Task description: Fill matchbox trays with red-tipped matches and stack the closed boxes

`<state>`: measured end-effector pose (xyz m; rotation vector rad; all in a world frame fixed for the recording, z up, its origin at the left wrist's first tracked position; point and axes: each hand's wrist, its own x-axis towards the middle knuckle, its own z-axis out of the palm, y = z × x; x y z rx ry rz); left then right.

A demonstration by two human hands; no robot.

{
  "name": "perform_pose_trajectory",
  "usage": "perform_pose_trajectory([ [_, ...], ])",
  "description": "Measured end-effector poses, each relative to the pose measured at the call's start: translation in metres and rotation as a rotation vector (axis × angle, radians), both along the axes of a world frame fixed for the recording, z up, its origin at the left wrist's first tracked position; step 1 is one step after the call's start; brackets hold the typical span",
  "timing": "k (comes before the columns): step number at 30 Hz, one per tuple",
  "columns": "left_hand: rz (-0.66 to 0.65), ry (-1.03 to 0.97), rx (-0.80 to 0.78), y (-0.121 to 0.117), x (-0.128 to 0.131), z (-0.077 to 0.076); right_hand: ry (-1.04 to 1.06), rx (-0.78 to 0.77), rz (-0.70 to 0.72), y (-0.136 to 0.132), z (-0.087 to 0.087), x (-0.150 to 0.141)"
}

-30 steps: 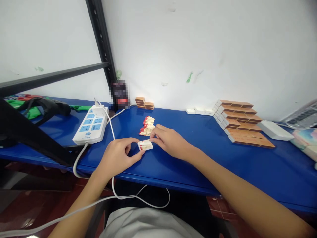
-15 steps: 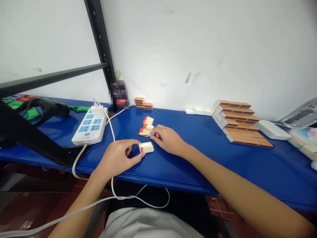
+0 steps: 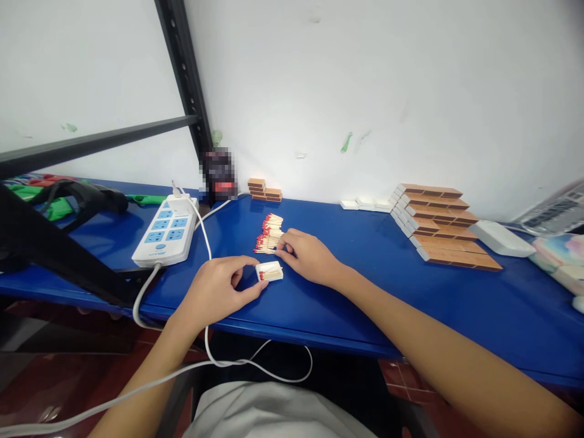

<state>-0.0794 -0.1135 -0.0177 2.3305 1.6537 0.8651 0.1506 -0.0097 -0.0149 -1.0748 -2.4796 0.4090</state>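
Observation:
A small white matchbox tray (image 3: 275, 266) lies on the blue table with a few red-headed matches (image 3: 270, 275) inside. My left hand (image 3: 223, 286) grips its left end between thumb and index finger. Just behind the tray is a loose pile of matches (image 3: 272, 233), red heads mostly to the left. My right hand (image 3: 306, 255) rests at the pile's near right edge, thumb and fingertips pinched on the stick ends of matches there. How many are between the fingertips is hidden.
Stacked matchbox sleeves (image 3: 444, 228) stand at right, with a smaller stack (image 3: 264, 190) near the wall. White trays (image 3: 365, 205) lie at the back. A power strip (image 3: 168, 231) with a white cable (image 3: 207, 240) and a black metal frame (image 3: 185, 67) are at left.
My right fingertips have shifted slightly left against the near edge of the match pile. My left hand and the tray have not moved.

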Motion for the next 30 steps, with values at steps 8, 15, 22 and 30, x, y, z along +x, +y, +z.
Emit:
perform_pose_trajectory([
  [8,-0.004,0.006,0.003,-0.001,0.0,0.001,-0.086,-0.012,0.03,-0.009,0.005,0.002],
  [15,-0.013,-0.002,0.006,-0.001,0.001,0.0,0.011,0.004,0.075,-0.004,-0.003,-0.006],
  [22,-0.02,-0.01,0.014,0.0,0.0,0.0,0.057,0.009,0.111,-0.002,-0.006,-0.006],
  [30,-0.025,-0.021,0.009,-0.001,-0.001,-0.001,0.1,-0.037,0.08,-0.003,-0.003,-0.003],
])
